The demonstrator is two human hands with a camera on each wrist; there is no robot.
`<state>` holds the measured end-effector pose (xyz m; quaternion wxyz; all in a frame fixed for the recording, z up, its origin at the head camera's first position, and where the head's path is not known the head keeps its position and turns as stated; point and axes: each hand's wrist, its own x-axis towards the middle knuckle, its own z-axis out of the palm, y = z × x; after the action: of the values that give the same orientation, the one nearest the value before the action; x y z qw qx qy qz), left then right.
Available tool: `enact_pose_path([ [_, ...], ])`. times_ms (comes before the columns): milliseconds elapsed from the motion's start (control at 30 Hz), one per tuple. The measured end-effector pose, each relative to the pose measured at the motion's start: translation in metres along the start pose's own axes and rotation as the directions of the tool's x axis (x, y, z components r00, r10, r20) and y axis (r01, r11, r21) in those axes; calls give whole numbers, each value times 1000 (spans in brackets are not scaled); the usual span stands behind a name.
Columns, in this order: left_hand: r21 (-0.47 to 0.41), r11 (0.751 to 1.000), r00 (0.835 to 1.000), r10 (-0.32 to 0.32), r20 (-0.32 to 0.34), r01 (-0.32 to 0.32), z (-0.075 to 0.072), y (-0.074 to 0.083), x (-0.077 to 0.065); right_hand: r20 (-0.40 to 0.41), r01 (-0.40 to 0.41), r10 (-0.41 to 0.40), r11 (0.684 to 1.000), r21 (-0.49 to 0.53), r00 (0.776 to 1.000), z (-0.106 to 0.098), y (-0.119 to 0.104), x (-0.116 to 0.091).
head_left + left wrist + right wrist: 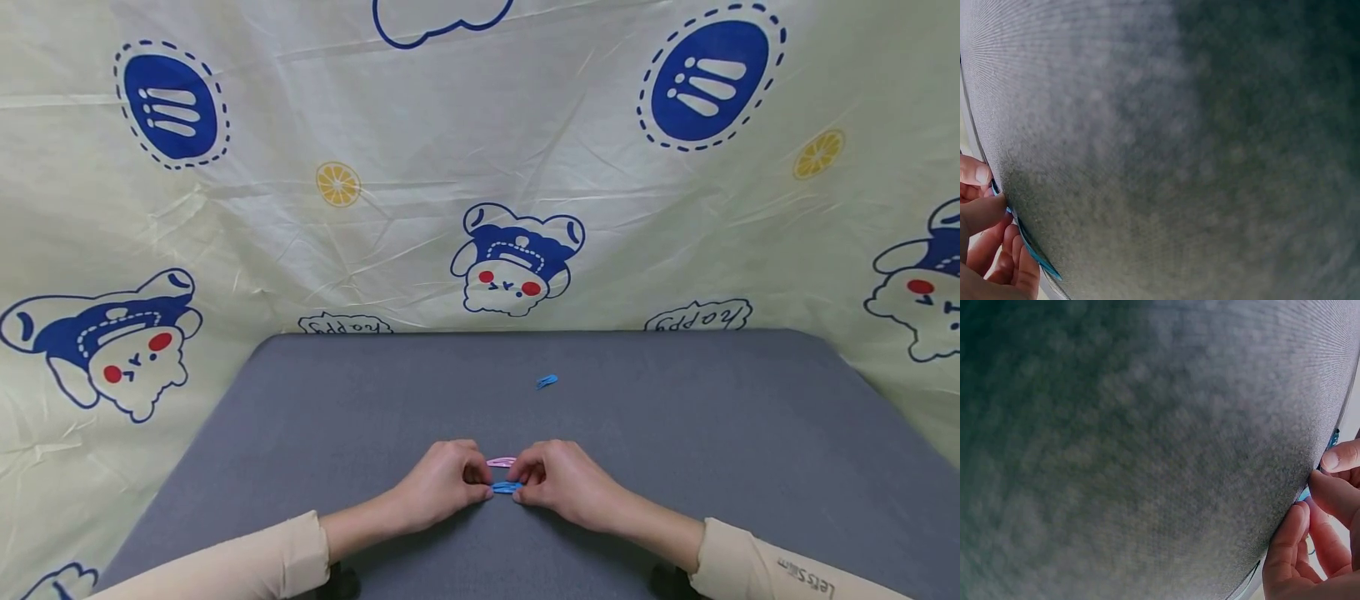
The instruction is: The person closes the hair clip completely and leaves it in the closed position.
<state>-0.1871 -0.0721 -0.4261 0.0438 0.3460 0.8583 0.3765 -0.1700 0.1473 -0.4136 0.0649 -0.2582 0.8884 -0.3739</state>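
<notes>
Both hands meet near the front middle of the table over a small blue hair clip [506, 487], which lies crosswise between them. My left hand [444, 485] pinches its left end between thumb and fingers. At the right end, the thumb and fingers of my right hand [566, 486] pinch it too. Just behind the blue clip, a pink hair clip [501, 462] shows between the hands, its right end partly covered by the right fingers. In the left wrist view a blue strip [1038, 257] shows beside the left fingers; in the right wrist view fingertips hide most of the clip.
Another blue hair clip [547, 381] lies farther back on the grey table [360, 400], right of the middle. Behind the table hangs a pale printed cloth [420, 250]. Beige sleeves [255, 557] cover both forearms.
</notes>
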Motion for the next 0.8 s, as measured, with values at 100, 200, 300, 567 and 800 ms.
enact_pose_path([
  [100,8,1000,1000,0,7,0,0,-1,0,4,3,-3,1000,3,1000,-1,1,-1],
  [200,2,1000,1000,-8,26,8,-1,-1,1,11,2,-3,1000,15,1000,-2,2,-1],
  [300,-5,1000,999,-11,47,12,-2,-2,2,21,2,-3,999,50,1000,-4,3,-2],
  [567,-80,995,996,-50,69,55,-9,1,2,36,-13,10,995,103,999,-9,1,-7],
  [800,-128,991,999,-35,-1,35,-14,5,7,-3,-9,10,987,159,1000,-19,-3,-11],
])
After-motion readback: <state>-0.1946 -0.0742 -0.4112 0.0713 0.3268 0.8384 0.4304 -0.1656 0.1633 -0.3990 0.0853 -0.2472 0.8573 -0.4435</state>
